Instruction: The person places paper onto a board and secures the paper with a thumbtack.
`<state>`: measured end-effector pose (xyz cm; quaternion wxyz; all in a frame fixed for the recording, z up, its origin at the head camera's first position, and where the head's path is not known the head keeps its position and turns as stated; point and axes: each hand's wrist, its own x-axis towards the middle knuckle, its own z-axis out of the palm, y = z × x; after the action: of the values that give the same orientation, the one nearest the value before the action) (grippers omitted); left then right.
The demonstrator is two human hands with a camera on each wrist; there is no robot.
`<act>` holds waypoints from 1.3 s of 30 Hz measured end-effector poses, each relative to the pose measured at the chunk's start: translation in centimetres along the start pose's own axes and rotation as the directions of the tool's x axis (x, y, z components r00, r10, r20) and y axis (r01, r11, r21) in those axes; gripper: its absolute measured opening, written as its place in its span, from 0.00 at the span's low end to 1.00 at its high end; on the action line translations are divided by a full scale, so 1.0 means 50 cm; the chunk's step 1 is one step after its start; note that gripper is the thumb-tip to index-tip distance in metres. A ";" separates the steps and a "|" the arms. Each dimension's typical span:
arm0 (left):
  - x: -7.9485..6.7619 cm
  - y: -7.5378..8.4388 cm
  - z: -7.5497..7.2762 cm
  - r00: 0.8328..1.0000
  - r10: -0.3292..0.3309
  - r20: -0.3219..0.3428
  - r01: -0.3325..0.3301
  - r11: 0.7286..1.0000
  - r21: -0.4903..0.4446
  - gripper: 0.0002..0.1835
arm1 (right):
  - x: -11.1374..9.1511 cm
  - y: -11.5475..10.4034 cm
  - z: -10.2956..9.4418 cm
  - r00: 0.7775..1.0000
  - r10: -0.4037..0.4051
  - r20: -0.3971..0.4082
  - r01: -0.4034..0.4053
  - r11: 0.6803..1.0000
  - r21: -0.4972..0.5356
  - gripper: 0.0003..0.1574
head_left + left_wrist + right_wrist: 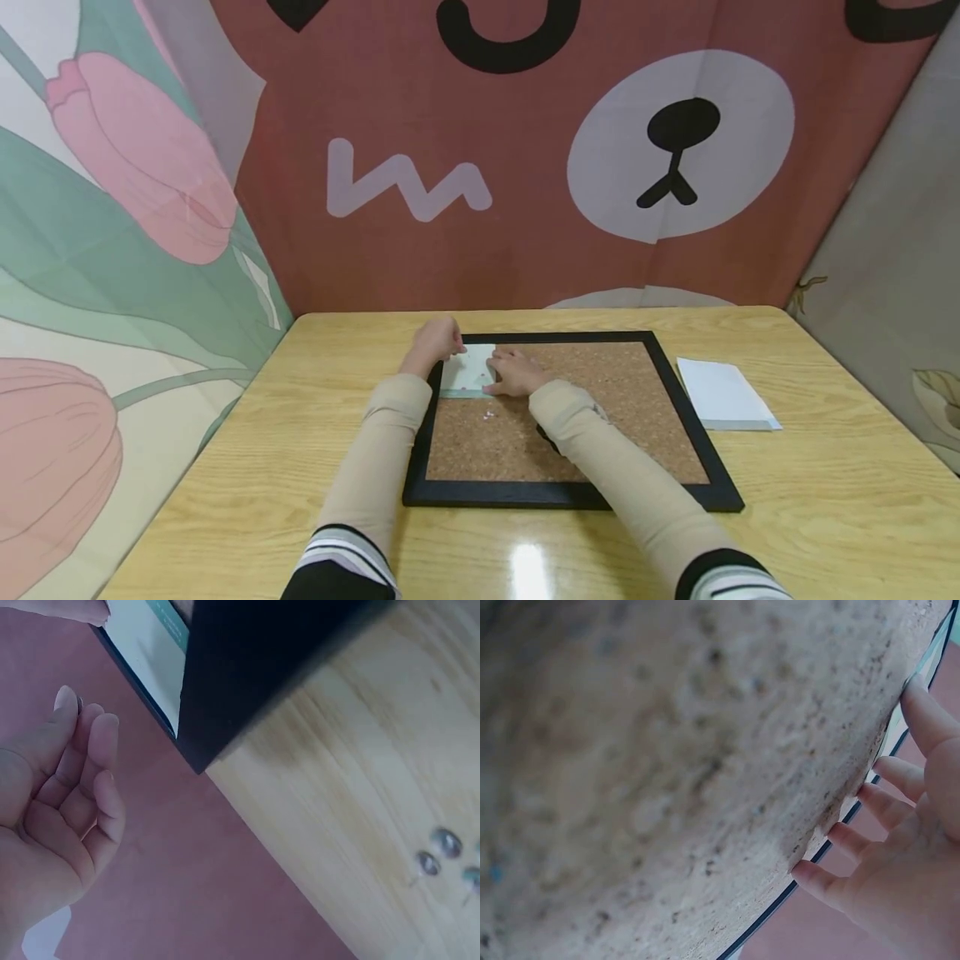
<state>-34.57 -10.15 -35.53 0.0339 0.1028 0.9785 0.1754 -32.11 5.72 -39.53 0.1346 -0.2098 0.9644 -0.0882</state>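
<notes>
Brown cloth backdrop (525, 208) with a cartoon bear face behind, tulip-printed cloth (112, 250) on the left side. Light wooden tabletop (825, 500) in front, glossy near the front edge. Cork board (600, 417) in a black frame lying flat in the middle of the tabletop. Small pale card (468, 371) with a teal stripe lying on the cork in the far left corner of the board. White folded paper (723, 393) on the tabletop just right of the frame, apart from it. Few small pins (488, 414) on the cork just below the card; a few more pins (442, 859) on the bare wood, seen in the left wrist view.

Left hand (437, 340) at the far left corner of the frame, beside the card's left edge, fingers loosely curled and holding nothing in the left wrist view (60, 802). Right hand (516, 372) resting on the cork at the card's right edge, fingers (889, 806) stretched and pressing flat on the surface, gripping nothing. Both forearms in beige sleeves, striped cuffs nearer the body.
</notes>
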 end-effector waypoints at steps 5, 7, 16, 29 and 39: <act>0.014 0.002 0.008 0.999 -0.023 0.024 0.023 0.999 -0.026 0.07 | 0.004 0.002 0.007 1.000 -0.013 -0.007 0.013 1.000 -0.012 0.38; 0.018 0.003 0.012 0.999 -0.032 0.034 0.033 0.999 -0.035 0.07 | 0.006 0.003 0.010 1.000 -0.016 -0.012 0.016 1.000 -0.016 0.38; 0.038 0.008 0.019 0.994 -0.106 0.028 0.105 0.994 0.038 0.07 | 0.008 0.004 0.014 0.999 -0.018 -0.031 0.018 1.000 0.000 0.37; 0.048 0.006 0.040 0.986 -0.163 0.018 0.161 0.985 0.063 0.07 | 0.007 0.005 0.016 0.999 -0.021 -0.024 0.021 1.000 -0.011 0.37; 0.053 0.015 0.043 0.983 -0.177 0.046 0.171 0.979 0.108 0.08 | 0.002 0.008 0.008 0.999 -0.029 -0.039 0.029 1.000 -0.002 0.37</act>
<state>-36.81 -8.18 -37.37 0.0707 0.0231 0.9903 0.1177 -32.25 6.01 -40.03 0.1144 -0.2222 0.9637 -0.0937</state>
